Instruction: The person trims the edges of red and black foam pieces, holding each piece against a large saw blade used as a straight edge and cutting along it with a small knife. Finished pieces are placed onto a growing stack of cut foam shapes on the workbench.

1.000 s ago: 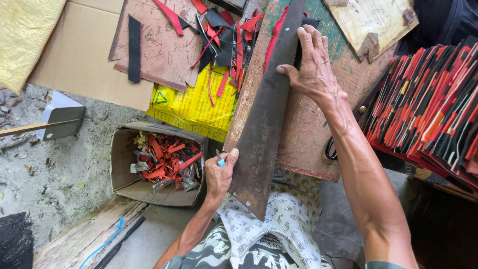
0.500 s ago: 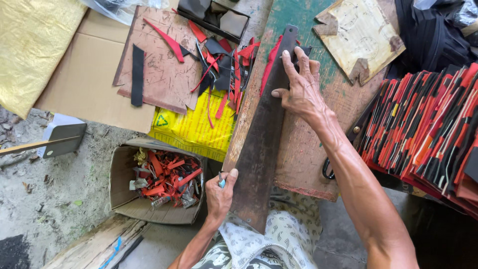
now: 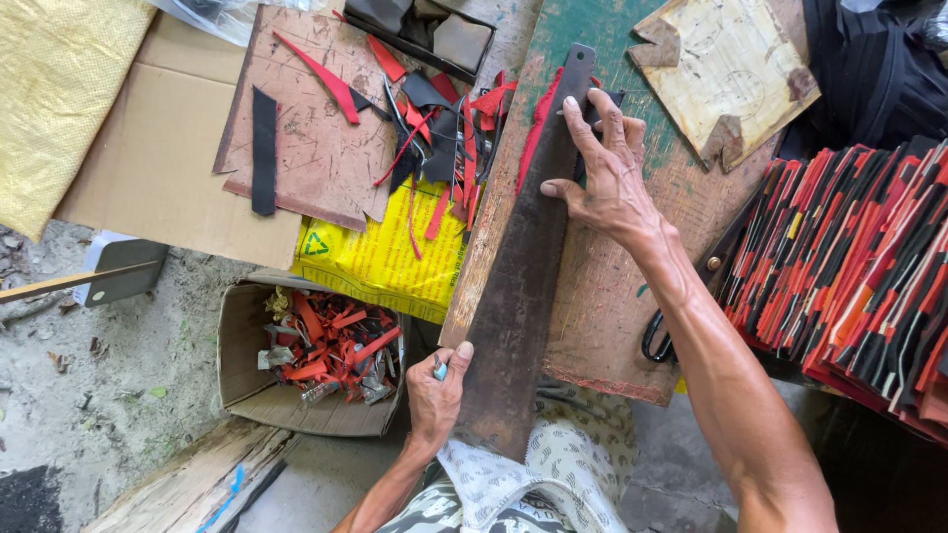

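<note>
Board: worn wood w/ flaking green paint, a long slab under everything, used here as the landmark. On it lies the strip, a long, dark, rusty-looking flat bar, matte & stained; its long axis runs from near the person's lap up & slightly right toward the board's far end, narrow end pointing away, wider end near the body & overhanging the board's near edge. Right of the board: stack of thin red & black sheets, fanned on edge. Left of the board: flat cardboard, then a yellow woven sack touching the board's left edge. Below-left of the board: open box of red & grey offcuts. Red & black scraps litter the area just left of the board's far half. Right hand lies flat, fingers spread, pressing on the strip's far part, not clenched. Left hand at the strip's near left edge, closed round a small pale blue-grey tool, thumb touching the strip. Scissors at the board's right edge, partly hidden by the forearm.
</note>
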`<action>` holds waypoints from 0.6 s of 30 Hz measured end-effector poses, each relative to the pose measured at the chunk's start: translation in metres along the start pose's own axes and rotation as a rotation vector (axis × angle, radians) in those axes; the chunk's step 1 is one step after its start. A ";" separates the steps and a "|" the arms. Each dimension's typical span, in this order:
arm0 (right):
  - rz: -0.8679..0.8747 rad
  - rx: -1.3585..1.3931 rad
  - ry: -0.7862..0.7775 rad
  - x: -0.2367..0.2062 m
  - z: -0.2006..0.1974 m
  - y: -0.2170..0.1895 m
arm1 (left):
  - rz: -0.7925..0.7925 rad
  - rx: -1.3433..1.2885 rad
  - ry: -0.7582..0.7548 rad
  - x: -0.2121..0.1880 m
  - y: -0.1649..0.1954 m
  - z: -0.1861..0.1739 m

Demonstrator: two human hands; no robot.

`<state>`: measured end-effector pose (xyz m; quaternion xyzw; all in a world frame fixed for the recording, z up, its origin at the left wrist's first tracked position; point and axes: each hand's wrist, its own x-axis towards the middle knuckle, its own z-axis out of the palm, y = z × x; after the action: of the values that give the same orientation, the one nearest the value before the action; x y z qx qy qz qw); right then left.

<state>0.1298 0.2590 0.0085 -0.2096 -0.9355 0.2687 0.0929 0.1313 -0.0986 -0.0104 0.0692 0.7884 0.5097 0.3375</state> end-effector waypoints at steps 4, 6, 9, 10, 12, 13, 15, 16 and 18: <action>0.001 -0.004 -0.014 0.001 -0.003 -0.002 | -0.011 -0.026 -0.024 0.000 -0.002 -0.001; 0.000 -0.011 -0.019 0.003 -0.005 -0.004 | -0.004 -0.032 -0.027 0.000 -0.001 -0.002; 0.011 -0.009 -0.039 0.004 -0.007 -0.007 | 0.000 -0.041 -0.030 0.000 0.001 -0.004; 0.017 -0.007 -0.046 0.005 -0.007 -0.008 | -0.003 -0.046 -0.031 0.000 0.002 -0.004; 0.016 -0.003 -0.044 0.006 -0.006 -0.008 | -0.020 -0.055 -0.038 0.000 0.005 -0.005; 0.007 0.000 -0.041 0.006 -0.006 -0.007 | -0.039 -0.061 -0.039 0.000 0.006 -0.005; -0.017 -0.012 -0.039 0.008 -0.005 -0.005 | -0.050 -0.066 -0.032 -0.001 0.008 -0.004; -0.027 -0.026 -0.041 0.008 -0.004 -0.004 | -0.045 -0.063 -0.028 -0.002 0.009 -0.004; -0.031 -0.038 -0.041 0.008 -0.004 -0.002 | -0.048 -0.062 -0.034 -0.002 0.011 -0.004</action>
<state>0.1229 0.2630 0.0135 -0.1915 -0.9453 0.2535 0.0738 0.1281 -0.0973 0.0008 0.0485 0.7678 0.5243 0.3650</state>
